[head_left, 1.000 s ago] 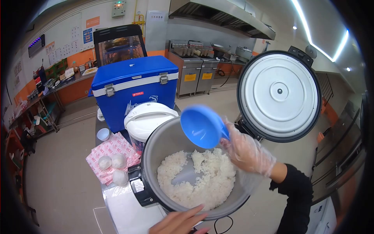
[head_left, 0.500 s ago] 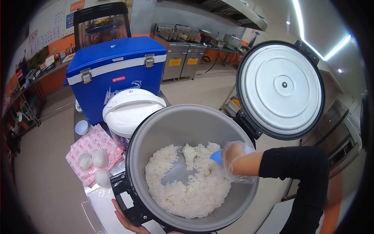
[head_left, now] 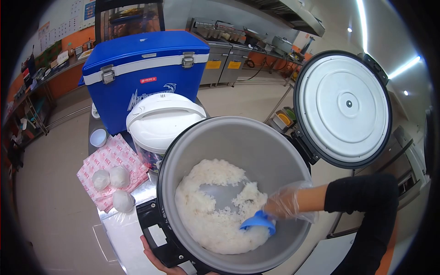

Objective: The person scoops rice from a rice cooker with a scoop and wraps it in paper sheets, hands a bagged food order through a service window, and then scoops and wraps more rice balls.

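Note:
A large rice cooker [head_left: 286, 151] with a grey inner pot stands in front of me, its lid [head_left: 343, 107] swung up at the right. Cooked white rice [head_left: 206, 233] lies around the pot's bottom, with a bare patch of metal in its middle. My right hand [head_left: 282, 204], in a clear plastic glove, reaches in over the right rim. It grips a blue scoop [head_left: 259, 221], whose cup is down in the rice at the lower right. My left hand [head_left: 158, 261] holds the cooker from below, beside its black side handle [head_left: 158, 236]; part of this hand is hidden.
Left of the cooker, three white wrapped balls [head_left: 120, 176] rest on pink printed paper [head_left: 112, 156], near a small pale bowl [head_left: 98, 137]. A white-lidded container [head_left: 165, 121] and a blue cooler box [head_left: 146, 68] stand behind. Fryers [head_left: 224, 62] line the back wall.
My right hand has brought the scoop down and toward me, from the right side of the rice to its lower right. The bare patch has changed shape. The view has shifted slightly.

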Action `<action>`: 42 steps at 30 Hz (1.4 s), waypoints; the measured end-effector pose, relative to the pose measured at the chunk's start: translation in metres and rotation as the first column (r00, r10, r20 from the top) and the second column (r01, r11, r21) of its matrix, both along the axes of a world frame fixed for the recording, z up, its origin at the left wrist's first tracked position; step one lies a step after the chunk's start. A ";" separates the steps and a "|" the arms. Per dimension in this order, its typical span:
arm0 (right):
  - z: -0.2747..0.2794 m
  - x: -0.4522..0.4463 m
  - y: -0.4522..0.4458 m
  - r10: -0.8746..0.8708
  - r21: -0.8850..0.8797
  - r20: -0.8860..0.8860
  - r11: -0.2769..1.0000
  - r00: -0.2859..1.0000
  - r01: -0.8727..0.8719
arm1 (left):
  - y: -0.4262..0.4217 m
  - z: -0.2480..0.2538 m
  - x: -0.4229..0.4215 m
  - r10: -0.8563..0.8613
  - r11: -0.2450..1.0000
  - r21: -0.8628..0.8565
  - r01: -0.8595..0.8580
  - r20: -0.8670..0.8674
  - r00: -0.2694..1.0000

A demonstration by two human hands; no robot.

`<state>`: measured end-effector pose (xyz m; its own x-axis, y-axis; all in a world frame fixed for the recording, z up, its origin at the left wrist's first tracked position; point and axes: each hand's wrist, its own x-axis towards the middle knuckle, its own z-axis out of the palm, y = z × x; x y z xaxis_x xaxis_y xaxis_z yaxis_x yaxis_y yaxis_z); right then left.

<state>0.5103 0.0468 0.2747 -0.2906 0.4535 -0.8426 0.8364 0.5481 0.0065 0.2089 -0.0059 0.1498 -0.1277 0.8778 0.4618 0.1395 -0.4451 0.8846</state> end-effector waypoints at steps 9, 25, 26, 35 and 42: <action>-0.044 -0.045 -0.009 -0.411 -0.011 -0.513 0.881 0.754 0.474 | -0.002 -0.004 -0.003 -0.029 0.999 0.020 0.029 0.001 1.000; -0.033 -0.063 0.075 0.349 0.869 0.129 0.412 0.928 -0.275 | 0.016 -0.016 -0.006 0.133 0.973 0.213 -0.095 -0.170 0.976; -0.034 -0.062 0.078 0.344 0.863 0.115 0.429 0.932 -0.265 | 0.018 -0.016 -0.007 0.150 0.965 0.241 -0.104 -0.181 0.972; -0.023 -0.019 0.026 0.181 0.550 0.027 0.819 0.983 -0.165 | 0.026 -0.020 -0.008 0.066 0.963 0.265 -0.039 -0.092 0.994; -0.009 -0.079 0.050 0.259 0.848 0.035 0.503 0.965 -0.166 | 0.031 -0.027 -0.006 0.031 0.957 0.290 -0.020 -0.032 0.999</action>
